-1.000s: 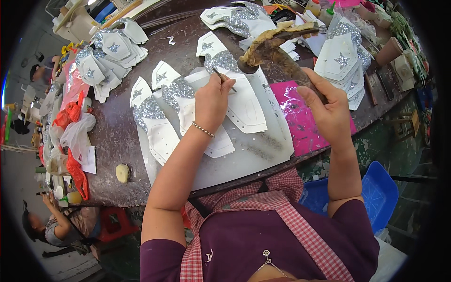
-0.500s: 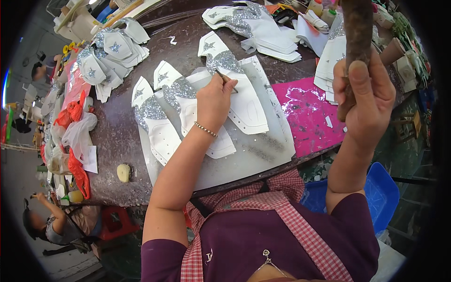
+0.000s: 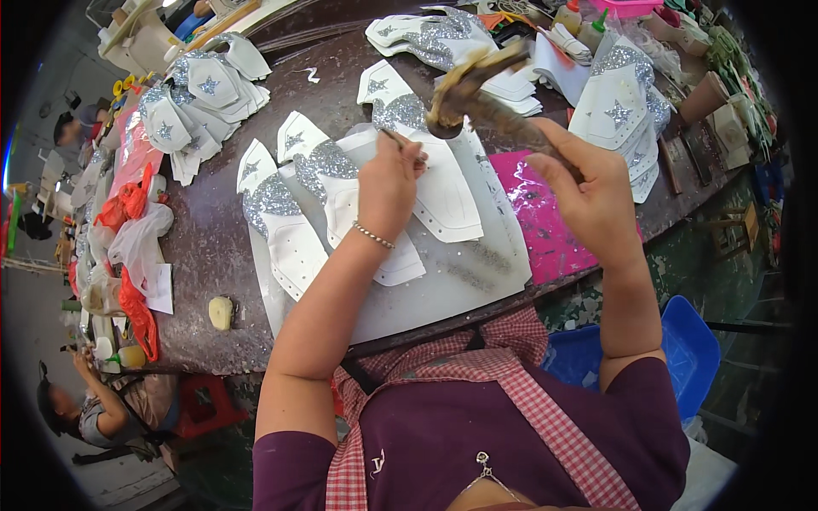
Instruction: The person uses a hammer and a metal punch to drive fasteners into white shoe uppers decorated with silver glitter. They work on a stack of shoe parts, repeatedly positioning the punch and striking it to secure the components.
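Observation:
My left hand [image 3: 388,183] is closed around a thin dark metal punch [image 3: 388,134], whose lower end is hidden behind my fingers. It rests over a white shoe-upper piece [image 3: 447,192] with silver glitter and a star. My right hand [image 3: 601,192] grips the handle of a worn hammer [image 3: 473,94]; its blurred head hangs just up and right of my left hand. Two similar pieces, a middle one [image 3: 328,175] and a left one [image 3: 290,243], lie alongside with small punched holes along their edges. All three lie on a pale cutting board [image 3: 383,315].
Stacks of glittery white pieces stand at the left [image 3: 209,89], the back [image 3: 426,38] and the right [image 3: 609,111]. A pink sheet [image 3: 554,230] adjoins the board. A yellowish lump [image 3: 221,313] sits near the front edge. Another person [image 3: 106,409] sits at far left.
The hammer has swung down and left from upright, with my right hand moving left. My left hand and the punch stay nearly in place, the fingers shifting slightly.

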### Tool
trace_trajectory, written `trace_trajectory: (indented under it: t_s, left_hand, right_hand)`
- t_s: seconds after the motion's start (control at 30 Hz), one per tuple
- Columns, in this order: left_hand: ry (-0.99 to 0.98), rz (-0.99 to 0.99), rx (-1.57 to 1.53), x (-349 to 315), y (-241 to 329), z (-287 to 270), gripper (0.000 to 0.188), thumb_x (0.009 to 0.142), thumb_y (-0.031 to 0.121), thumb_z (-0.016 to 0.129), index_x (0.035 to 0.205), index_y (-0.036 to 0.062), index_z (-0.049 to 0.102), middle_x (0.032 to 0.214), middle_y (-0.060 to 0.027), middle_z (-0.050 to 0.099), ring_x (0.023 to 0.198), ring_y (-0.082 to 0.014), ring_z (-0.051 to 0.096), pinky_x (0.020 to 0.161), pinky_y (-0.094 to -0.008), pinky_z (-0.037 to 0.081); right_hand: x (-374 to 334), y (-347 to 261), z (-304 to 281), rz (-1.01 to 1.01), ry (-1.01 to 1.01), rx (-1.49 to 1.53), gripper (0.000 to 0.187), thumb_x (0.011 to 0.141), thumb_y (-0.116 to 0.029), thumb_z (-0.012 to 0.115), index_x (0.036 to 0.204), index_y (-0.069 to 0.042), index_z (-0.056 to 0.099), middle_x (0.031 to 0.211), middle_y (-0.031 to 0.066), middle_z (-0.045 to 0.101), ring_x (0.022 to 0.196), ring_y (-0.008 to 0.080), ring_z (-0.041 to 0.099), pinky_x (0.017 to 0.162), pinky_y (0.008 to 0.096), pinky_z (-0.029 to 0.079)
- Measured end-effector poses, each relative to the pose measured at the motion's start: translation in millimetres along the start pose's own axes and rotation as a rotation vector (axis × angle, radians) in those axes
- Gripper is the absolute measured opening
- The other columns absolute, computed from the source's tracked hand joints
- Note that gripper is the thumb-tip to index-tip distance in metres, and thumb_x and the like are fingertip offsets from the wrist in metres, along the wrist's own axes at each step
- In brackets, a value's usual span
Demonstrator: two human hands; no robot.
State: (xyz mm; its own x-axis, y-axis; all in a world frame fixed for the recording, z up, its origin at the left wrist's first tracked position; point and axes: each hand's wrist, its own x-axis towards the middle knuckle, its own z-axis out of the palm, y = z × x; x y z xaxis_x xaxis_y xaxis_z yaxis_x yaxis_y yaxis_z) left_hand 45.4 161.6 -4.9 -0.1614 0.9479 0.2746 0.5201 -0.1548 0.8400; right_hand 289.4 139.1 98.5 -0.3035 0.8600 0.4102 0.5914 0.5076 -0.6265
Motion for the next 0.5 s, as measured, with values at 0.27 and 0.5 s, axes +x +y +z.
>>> trace_trajectory:
  t_s: [0.27,0.5]
  left_hand:
    - [-0.08,0.021,0.136,-9,-1,-7,0.02,0.096,0.019,0.065,0.096,-0.0005,0.065,0.08,-0.0105,0.073,0.071,-0.0147,0.069,0.066,-0.0276,0.053]
    - [-0.107,0.109,0.138,-9,6,-11,0.018,0.092,0.017,0.069,0.09,0.0001,0.064,0.077,-0.0135,0.071,0.067,-0.0223,0.069,0.063,-0.0326,0.052]
  right_hand:
    - [-14,7,1,0.162,0.114,0.387,0.032,0.094,-0.009,0.067,0.122,0.006,0.064,0.088,0.0015,0.067,0.076,0.0039,0.052,0.067,0.0219,0.045]
    - [-2,-13,-17,0.026,0.248,0.675,0.037,0.099,-0.013,0.062,0.13,0.006,0.059,0.078,0.0006,0.061,0.063,0.0029,0.047,0.055,0.0167,0.036]
